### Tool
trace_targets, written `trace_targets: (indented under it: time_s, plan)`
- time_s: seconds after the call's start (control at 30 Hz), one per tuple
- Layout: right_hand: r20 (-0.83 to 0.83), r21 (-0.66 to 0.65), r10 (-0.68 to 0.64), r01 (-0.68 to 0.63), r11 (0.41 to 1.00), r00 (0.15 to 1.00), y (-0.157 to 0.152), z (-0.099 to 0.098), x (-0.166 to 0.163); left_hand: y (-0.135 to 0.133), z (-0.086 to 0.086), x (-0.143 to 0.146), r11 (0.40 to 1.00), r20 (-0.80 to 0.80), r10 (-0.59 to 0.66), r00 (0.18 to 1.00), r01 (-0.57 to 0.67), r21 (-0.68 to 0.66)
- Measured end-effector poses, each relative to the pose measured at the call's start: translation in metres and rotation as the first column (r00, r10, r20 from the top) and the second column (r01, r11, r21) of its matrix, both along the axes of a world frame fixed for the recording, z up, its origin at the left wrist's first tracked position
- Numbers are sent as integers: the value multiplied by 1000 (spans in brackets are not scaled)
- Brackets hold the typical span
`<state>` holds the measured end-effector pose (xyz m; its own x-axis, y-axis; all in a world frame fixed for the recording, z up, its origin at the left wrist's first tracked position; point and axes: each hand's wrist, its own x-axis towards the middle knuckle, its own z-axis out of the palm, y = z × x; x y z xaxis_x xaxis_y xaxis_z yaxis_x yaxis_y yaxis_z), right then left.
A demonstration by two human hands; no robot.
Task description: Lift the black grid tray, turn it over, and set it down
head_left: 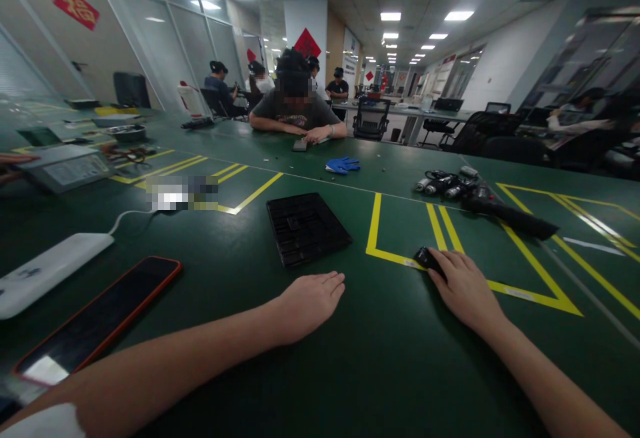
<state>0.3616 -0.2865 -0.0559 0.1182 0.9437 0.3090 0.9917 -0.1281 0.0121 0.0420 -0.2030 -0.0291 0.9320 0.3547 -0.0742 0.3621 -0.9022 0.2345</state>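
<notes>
My left hand [313,303] lies on the green table, its fingers stretched out and holding nothing. Just beyond it is a flat black plastic tray-like panel [306,230] with ribs and recesses, apart from the fingers. My right hand [463,285] is closed over a small black object [427,257] at the yellow tape line. The palm and fingers cover much of that object, so its kind cannot be made out.
A phone [107,315] with an orange edge and a white power bank [55,270] lie at left. A metal box [65,166] stands behind them. A blue glove [343,165], electric screwdrivers [450,186] and a seated person [300,108] are across the table.
</notes>
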Motion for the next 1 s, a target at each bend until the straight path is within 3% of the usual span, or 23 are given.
trace_targets:
  time_s: [0.1, 0.2, 0.27, 0.33, 0.43, 0.53, 0.63, 0.7, 0.73, 0.77, 0.83, 0.87, 0.9, 0.93, 0.97, 1.0]
  plan:
    - [4, 1, 8, -8, 1000, 1000, 1, -2, 1, 9, 11, -2, 992, 169, 108, 980, -94, -84]
    - [2, 29, 23, -23, 999, 1000, 0, -2, 1, 22, 27, -4, 931, 355, 360, 863, -306, -200]
    - [-4, 45, 26, -26, 999, 1000, 0, -2, 0, 23, 35, -7, 909, 407, 418, 812, -370, -194]
    - [-14, 45, 27, -26, 999, 1000, -1, -1, 0, 14, 40, -10, 935, 356, 353, 865, -330, -127]
    - [-26, 27, 19, -18, 999, 999, -1, -1, -1, -10, 39, -13, 976, 114, 214, 970, -216, 7]
    - [-32, 7, 2, -2, 1000, 999, 0, -1, 0, -25, 31, -12, 988, -71, 136, 988, -129, 89]
    - [-43, -7, -3, 3, 1000, 999, 0, -1, 1, -23, 25, -12, 998, -62, 65, 996, -65, 13]
    - [-45, -10, 1, -2, 1000, 999, -1, -1, 1, -15, 27, -13, 976, 27, 118, 993, -111, -185]
    - [-46, -11, 3, -4, 1000, 999, -1, -1, 1, -10, 30, -14, 926, 73, 198, 978, -162, -340]
    - [-46, -11, 3, -4, 1000, 999, -1, -1, 0, -2, 34, -15, 831, 114, 310, 944, -211, -514]
    - [-49, -16, -1, 0, 1000, 999, -1, -1, 0, 17, 44, -17, 529, 147, 561, 815, -216, -820]
    - [-52, -19, -2, 2, 1000, 999, -1, -1, 0, 29, 48, -18, 373, 141, 678, 722, -173, -911]
    - [-55, -21, -4, 3, 1000, 998, -1, -1, 0, 42, 53, -19, 263, 135, 759, 637, -109, -959]
    - [-60, -25, -4, 3, 1000, 998, -1, -1, 0, 55, 56, -21, 208, 136, 809, 571, -62, -976]
    - [-65, -28, -5, 3, 1000, 998, 0, -1, 0, 68, 58, -22, 207, 150, 843, 517, -55, -977]
    - [-70, -27, -5, 3, 1000, 998, 0, -1, 0, 81, 58, -23, 254, 176, 857, 484, -99, -962]
